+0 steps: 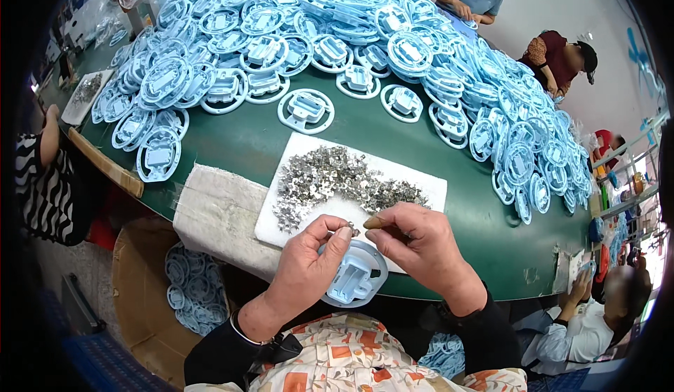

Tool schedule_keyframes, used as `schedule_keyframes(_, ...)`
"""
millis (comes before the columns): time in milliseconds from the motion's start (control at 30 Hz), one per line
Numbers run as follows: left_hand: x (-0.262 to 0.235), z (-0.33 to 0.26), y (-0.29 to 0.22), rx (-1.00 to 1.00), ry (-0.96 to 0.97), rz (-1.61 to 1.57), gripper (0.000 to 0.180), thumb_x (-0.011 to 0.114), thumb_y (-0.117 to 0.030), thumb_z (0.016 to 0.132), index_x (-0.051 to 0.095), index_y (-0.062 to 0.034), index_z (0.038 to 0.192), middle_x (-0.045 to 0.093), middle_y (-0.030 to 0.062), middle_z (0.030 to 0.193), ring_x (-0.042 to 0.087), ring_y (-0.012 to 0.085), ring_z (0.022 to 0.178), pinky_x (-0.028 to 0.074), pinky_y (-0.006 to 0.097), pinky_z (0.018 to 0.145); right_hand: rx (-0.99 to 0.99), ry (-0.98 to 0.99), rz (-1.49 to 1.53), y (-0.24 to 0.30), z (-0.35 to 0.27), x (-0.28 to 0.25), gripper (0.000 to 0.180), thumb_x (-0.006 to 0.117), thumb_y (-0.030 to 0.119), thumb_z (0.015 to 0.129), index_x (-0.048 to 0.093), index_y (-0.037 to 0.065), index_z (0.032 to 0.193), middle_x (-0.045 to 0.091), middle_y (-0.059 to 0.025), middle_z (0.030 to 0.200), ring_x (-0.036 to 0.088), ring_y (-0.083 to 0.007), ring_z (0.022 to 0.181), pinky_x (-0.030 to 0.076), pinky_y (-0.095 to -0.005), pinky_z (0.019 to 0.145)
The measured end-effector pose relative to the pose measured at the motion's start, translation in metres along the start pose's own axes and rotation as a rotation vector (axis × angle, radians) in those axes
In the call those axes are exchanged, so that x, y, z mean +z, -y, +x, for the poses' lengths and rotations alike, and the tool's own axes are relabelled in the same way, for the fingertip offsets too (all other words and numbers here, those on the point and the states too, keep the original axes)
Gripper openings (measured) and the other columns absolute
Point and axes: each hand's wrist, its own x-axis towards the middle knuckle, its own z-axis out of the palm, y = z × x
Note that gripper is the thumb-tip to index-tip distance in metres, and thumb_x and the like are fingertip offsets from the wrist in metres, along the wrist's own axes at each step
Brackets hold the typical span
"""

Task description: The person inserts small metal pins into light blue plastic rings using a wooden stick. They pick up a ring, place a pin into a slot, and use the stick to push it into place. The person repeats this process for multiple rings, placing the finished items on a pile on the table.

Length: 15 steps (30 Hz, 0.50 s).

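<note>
My left hand (pixel 307 257) pinches a small shiny metal clip (pixel 352 230) between thumb and forefinger. Close by on its right, my right hand (pixel 430 248) has its thumb and forefinger brought together; whether something tiny is between them is too small to make out. Below both hands a light blue round plastic part (pixel 349 284) with a moulded compartment lies at the table's near edge, partly covered by the left hand. Beyond the hands, a white foam board (pixel 430 190) carries a loose heap of small metal clips (pixel 319 178).
Many blue round parts (pixel 263 51) are piled across the far side of the green table (pixel 232 135). A whitish worn pad (pixel 217 206) lies left of the board. At lower left stands a cardboard box (pixel 137 286) holding more blue parts. Several other people sit around the table.
</note>
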Motion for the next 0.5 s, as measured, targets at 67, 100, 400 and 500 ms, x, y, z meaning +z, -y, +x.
schedule_keyframes(67,0.003,0.0,-0.001,0.014,0.001,0.047,0.022,0.059,-0.021,0.107,0.064,-0.0001,0.113,0.067,0.0003,0.089,0.056,0.0024,0.082,0.049,0.022,0.069,0.054,0.01,0.079,-0.003,-0.002,-0.002,0.012,0.075,0.009,0.089,0.07,0.0,0.094,0.066,-0.0088,0.079,0.06,-0.0144,0.063,0.048,-0.0287,0.059)
schedule_keyframes(100,0.005,0.0,-0.002,0.022,0.002,0.07,0.022,0.059,-0.021,0.107,0.065,-0.0002,0.112,0.068,0.0006,0.088,0.056,0.0025,0.081,0.049,0.022,0.069,0.097,0.042,0.121,-0.005,-0.003,-0.003,0.011,0.073,0.009,0.09,0.071,0.0,0.095,0.066,-0.0075,0.078,0.058,-0.0126,0.064,0.047,-0.028,0.059)
schedule_keyframes(400,0.013,0.002,-0.004,0.067,0.01,0.219,0.023,0.061,-0.022,0.106,0.066,-0.0004,0.111,0.069,0.0017,0.083,0.058,0.0042,0.076,0.05,0.026,0.066,0.281,0.057,0.391,-0.013,-0.015,-0.004,0.011,0.07,0.01,0.093,0.069,-0.001,0.095,0.059,0.0036,0.074,0.048,-0.0035,0.069,0.041,-0.0244,0.06)
schedule_keyframes(500,0.014,0.003,-0.002,0.065,-0.002,0.253,0.023,0.061,-0.022,0.106,0.066,-0.0004,0.111,0.07,0.0028,0.082,0.059,0.0048,0.076,0.05,0.026,0.066,0.271,0.06,0.381,-0.018,-0.016,-0.002,0.011,0.069,0.01,0.093,0.069,-0.001,0.095,0.059,0.0041,0.075,0.047,-0.0033,0.069,0.041,-0.024,0.061)
